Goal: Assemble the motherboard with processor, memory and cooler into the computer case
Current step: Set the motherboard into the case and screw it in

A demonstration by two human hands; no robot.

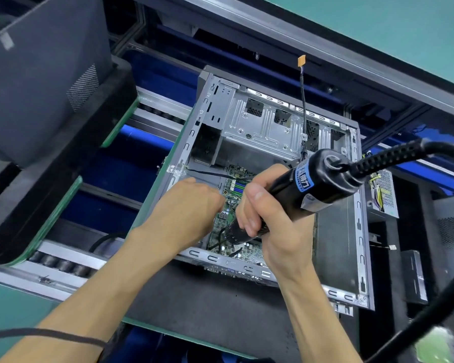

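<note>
Here, your right hand grips the electric screwdriver over the motherboard inside the computer case, left hand curled beside it; the board looks stiff but fragile, so handle its edges.

the computer case lies open on its side on a dark pallet, with the green motherboard seated inside. the right hand grips a black electric screwdriver, tilted with its tip down toward the board; a thick cable leaves its upper end. the left hand rests inside the case beside the tip, fingers curled; what they hold cannot be seen. a thin cable with an orange connector rises above the case.
</note>
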